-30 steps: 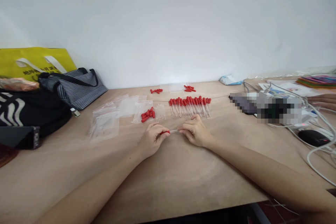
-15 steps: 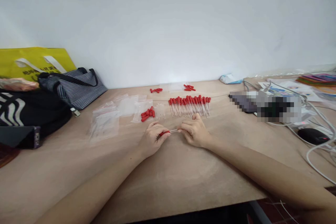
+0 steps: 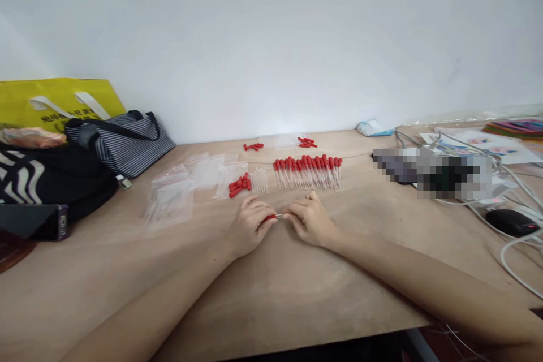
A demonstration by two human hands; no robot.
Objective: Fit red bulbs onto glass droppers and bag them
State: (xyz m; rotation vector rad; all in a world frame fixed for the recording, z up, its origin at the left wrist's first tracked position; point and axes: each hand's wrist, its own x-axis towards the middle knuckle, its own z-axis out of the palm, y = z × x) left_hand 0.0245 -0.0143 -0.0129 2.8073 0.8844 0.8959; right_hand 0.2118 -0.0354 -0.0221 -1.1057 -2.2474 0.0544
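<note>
My left hand (image 3: 251,223) is closed on a red rubber dropper bulb (image 3: 270,217). Closed too, my right hand (image 3: 309,219) pinches a thin clear glass tube (image 3: 279,215) whose left end meets the bulb. How deep the tube sits inside is hidden by my fingers. Beyond my right hand lies a row of droppers (image 3: 307,171), red bulbs fitted on clear tubes. Past my left hand are loose red bulbs (image 3: 240,185) in a small pile, with several bare glass tubes (image 3: 259,180) beside them.
Clear zip bags (image 3: 172,198) lie at the left, before a striped bag (image 3: 123,141) and a yellow bag (image 3: 63,104). More red bulbs (image 3: 253,147) rest near the wall. Cables, papers (image 3: 479,144) and a black mouse (image 3: 511,222) occupy the right side.
My right hand has moved slightly left toward my left hand. Less of the glass tube shows between them. The view has shifted a little.
</note>
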